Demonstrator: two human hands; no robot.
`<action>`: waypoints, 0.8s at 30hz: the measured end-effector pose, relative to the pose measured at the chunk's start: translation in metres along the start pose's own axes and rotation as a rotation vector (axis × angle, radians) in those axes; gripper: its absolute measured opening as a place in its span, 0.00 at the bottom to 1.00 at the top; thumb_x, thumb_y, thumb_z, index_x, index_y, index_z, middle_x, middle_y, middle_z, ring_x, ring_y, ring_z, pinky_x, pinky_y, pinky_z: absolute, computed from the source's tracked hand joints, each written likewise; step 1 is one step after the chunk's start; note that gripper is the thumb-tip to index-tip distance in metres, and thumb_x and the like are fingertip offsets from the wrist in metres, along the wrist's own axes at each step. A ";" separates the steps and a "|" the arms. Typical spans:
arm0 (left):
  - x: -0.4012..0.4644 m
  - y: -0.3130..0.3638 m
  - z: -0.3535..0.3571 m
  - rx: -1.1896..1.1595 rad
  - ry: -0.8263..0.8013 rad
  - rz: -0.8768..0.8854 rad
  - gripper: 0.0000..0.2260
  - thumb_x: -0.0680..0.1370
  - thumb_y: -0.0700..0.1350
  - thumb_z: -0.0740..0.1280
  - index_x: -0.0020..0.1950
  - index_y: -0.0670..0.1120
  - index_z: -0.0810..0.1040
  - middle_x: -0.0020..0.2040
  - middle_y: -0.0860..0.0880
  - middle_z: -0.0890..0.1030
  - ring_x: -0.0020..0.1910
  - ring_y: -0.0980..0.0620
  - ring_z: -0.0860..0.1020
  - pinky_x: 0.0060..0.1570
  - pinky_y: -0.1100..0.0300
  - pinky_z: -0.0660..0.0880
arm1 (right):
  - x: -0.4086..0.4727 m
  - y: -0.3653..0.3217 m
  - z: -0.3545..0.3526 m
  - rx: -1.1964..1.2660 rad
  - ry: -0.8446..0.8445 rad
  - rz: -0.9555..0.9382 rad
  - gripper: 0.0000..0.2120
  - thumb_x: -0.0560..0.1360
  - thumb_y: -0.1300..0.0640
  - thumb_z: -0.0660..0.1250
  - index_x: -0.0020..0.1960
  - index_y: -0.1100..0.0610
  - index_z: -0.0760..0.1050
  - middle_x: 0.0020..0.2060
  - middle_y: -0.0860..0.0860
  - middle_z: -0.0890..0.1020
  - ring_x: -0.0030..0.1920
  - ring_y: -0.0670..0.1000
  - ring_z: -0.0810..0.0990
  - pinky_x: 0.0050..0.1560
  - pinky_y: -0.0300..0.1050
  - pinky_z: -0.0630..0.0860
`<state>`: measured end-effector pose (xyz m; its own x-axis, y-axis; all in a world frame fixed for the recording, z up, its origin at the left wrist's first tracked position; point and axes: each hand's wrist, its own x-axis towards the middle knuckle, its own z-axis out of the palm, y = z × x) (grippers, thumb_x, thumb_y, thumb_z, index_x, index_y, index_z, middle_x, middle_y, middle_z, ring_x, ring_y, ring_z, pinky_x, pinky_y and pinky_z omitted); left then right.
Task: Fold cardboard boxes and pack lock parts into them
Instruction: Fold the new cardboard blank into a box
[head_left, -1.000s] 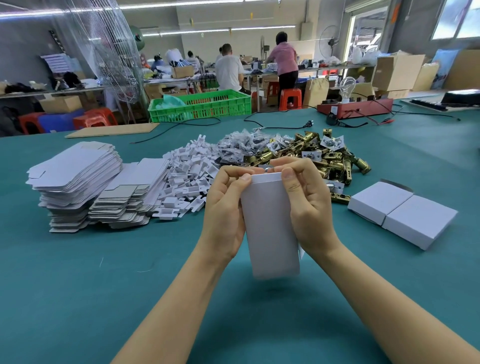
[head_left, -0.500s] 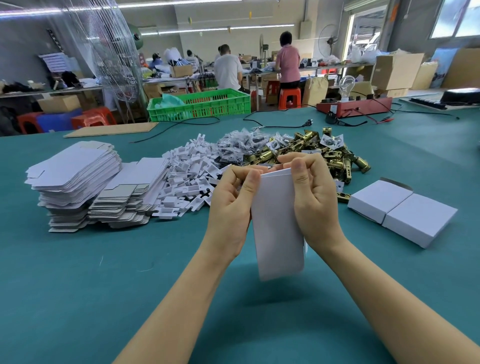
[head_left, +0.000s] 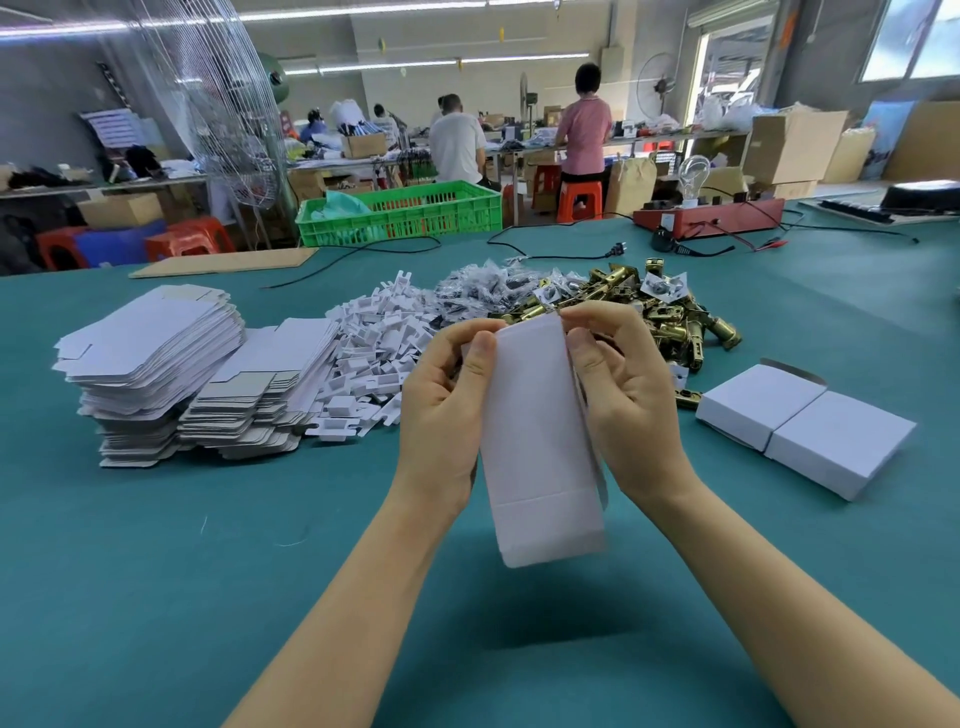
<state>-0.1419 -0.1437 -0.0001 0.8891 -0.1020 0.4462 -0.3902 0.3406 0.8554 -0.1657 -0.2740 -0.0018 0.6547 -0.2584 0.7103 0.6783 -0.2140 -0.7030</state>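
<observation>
Head view shows both hands raised above the green table (head_left: 156, 571), with the left hand (head_left: 441, 415) and right hand (head_left: 623, 410) each gripping a long side of 1 white cardboard box (head_left: 535, 441), fingers curled over its far end, where the flap appears to be under closure. At near right, 2 folded boxes (head_left: 800, 426) lie side by side, which suggests completed units, although their contents cannot be confirmed. At far left, a tall stack of flat box blanks (head_left: 150, 358), white inserts (head_left: 374, 353) and brass lock parts (head_left: 670, 317) remain, so most of the task appears outstanding.
</observation>
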 end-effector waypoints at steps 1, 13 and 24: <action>0.001 0.000 0.000 0.009 0.010 0.011 0.08 0.79 0.47 0.65 0.45 0.56 0.83 0.43 0.56 0.82 0.43 0.56 0.77 0.43 0.58 0.76 | 0.000 0.000 0.000 -0.001 -0.016 0.016 0.07 0.80 0.58 0.59 0.55 0.51 0.74 0.49 0.47 0.79 0.43 0.53 0.77 0.41 0.53 0.74; -0.005 -0.009 0.006 0.157 0.008 0.050 0.08 0.81 0.43 0.65 0.48 0.55 0.81 0.49 0.53 0.83 0.53 0.52 0.79 0.57 0.49 0.76 | -0.004 0.012 0.005 -0.174 -0.028 -0.089 0.06 0.78 0.61 0.62 0.53 0.59 0.76 0.49 0.54 0.78 0.51 0.55 0.79 0.49 0.56 0.76; -0.004 -0.009 0.004 0.213 0.007 0.065 0.04 0.81 0.42 0.65 0.49 0.47 0.80 0.49 0.46 0.82 0.50 0.51 0.78 0.55 0.49 0.75 | -0.004 0.016 0.005 -0.188 -0.094 -0.083 0.06 0.79 0.62 0.61 0.53 0.61 0.76 0.48 0.55 0.78 0.50 0.54 0.78 0.50 0.51 0.76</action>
<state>-0.1431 -0.1502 -0.0092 0.8617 -0.0793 0.5012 -0.4881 0.1407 0.8614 -0.1558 -0.2717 -0.0159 0.6334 -0.1459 0.7600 0.6628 -0.4045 -0.6301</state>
